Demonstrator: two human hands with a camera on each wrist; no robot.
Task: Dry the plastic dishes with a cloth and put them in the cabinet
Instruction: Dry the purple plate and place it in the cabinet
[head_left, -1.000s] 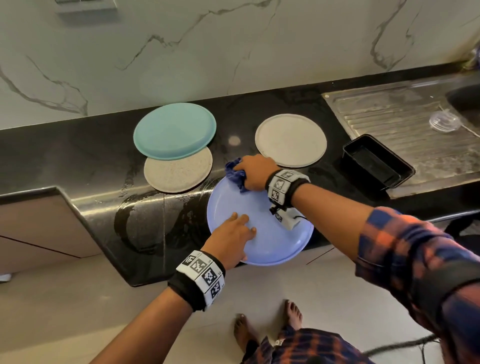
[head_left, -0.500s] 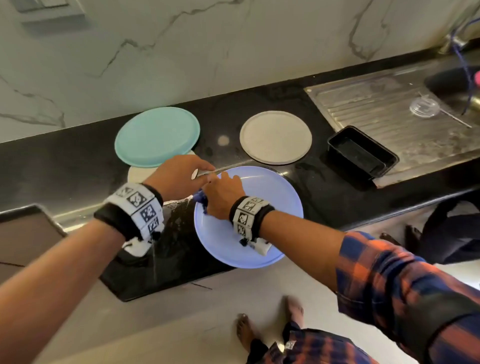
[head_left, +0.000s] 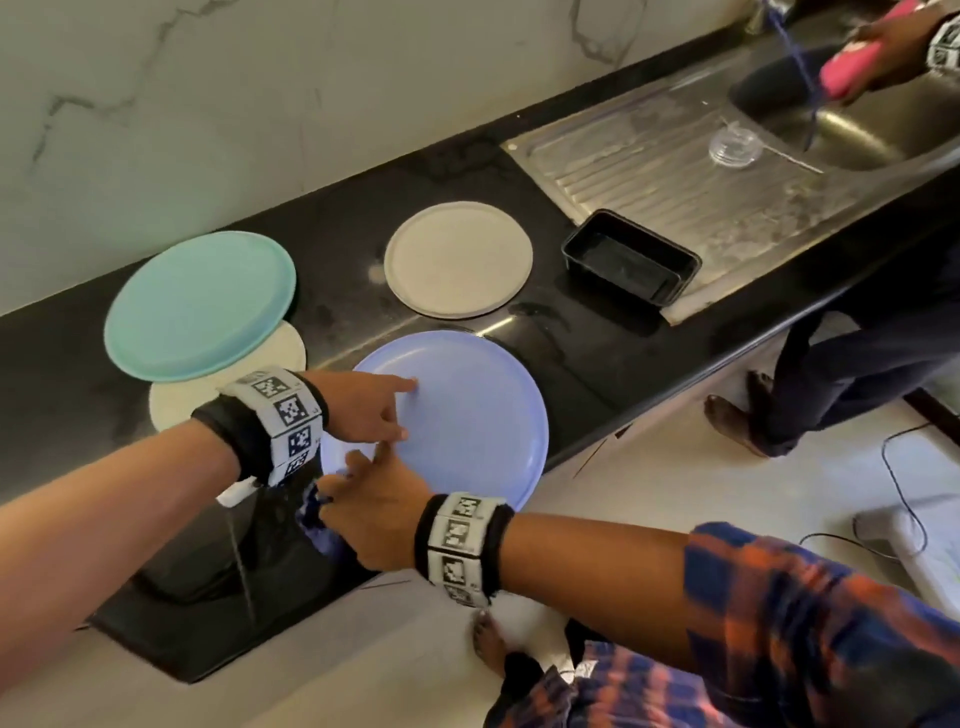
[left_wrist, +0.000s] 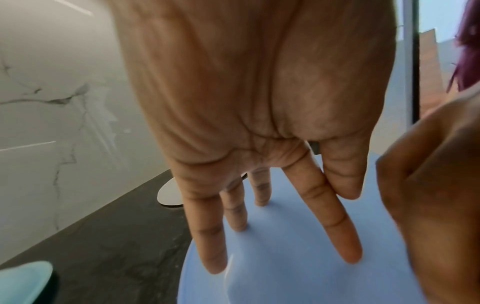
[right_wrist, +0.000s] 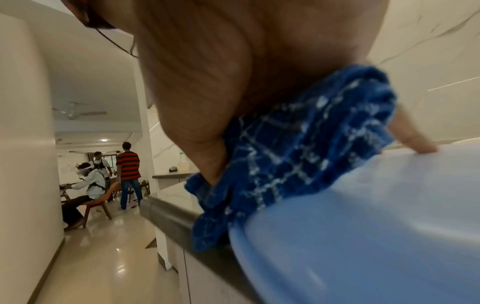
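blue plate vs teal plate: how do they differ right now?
The blue plate juts over the counter edge; the teal plate lies near the wall. The left hand presses fingers on the blue plate and the right hand holds a cloth at its rim; the teal plate is untouched, overlapping a beige plate. Both are round.

Black wristbands (head_left: 244, 441) with square-patterned white tags; plaid sleeve (head_left: 810, 618).
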